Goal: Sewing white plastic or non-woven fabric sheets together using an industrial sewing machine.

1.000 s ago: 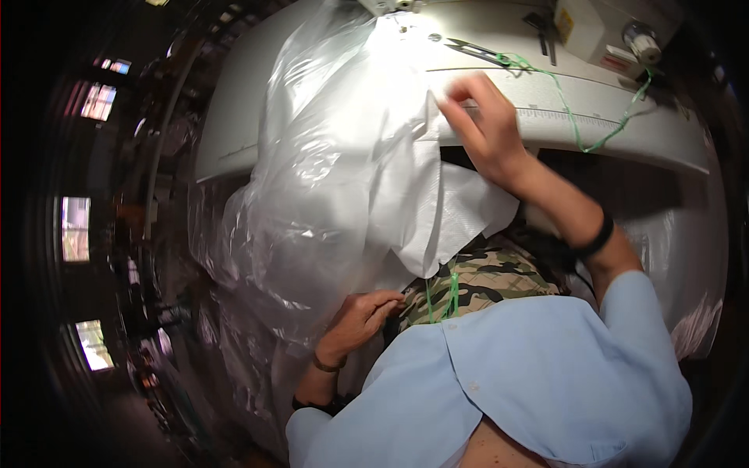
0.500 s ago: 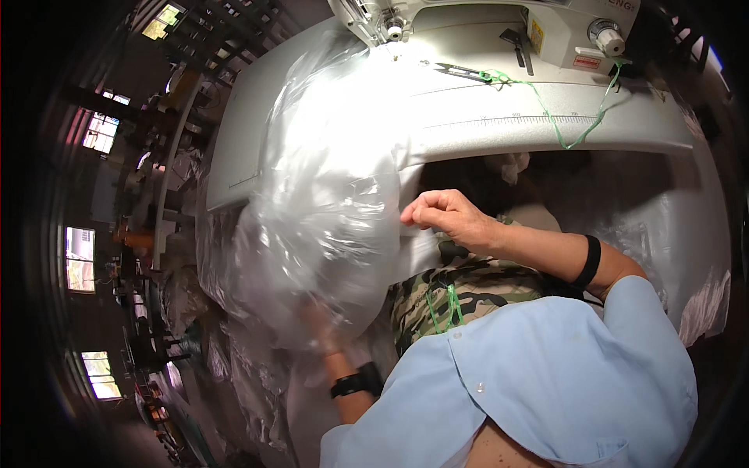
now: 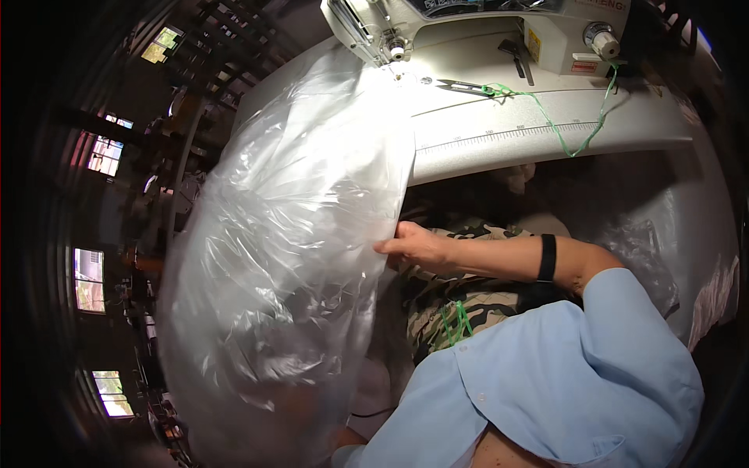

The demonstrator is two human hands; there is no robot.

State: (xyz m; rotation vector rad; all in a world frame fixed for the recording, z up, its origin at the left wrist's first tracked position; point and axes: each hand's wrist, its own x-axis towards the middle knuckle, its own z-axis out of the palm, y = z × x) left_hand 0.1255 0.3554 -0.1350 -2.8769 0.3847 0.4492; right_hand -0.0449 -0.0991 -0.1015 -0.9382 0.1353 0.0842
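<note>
A large sheet of clear plastic film [image 3: 265,257], perhaps a bag, spreads from the sewing machine [image 3: 468,31] down the left side of my lap, puffed and creased. Its right edge is pinched between the thumb and fingers of my right hand [image 3: 417,246], just below the table's front edge. Only a bit of my left forearm [image 3: 351,438] shows at the lower edge. The left hand lies behind the film, a faint blur whose fingers I cannot make out. The film's far end reaches the lit area by the needle.
On the machine bed [image 3: 499,117] lie small thread snips [image 3: 466,87] tied to a green cord [image 3: 546,113], and a dark tool [image 3: 516,61]. More green strands [image 3: 456,324] rest on my camouflage-patterned lap. Crumpled film [image 3: 647,257] hangs at the right.
The film has swung and spread toward the lower left, now covering my left hand. My right hand has moved slightly down and left and taken hold of the film's edge.
</note>
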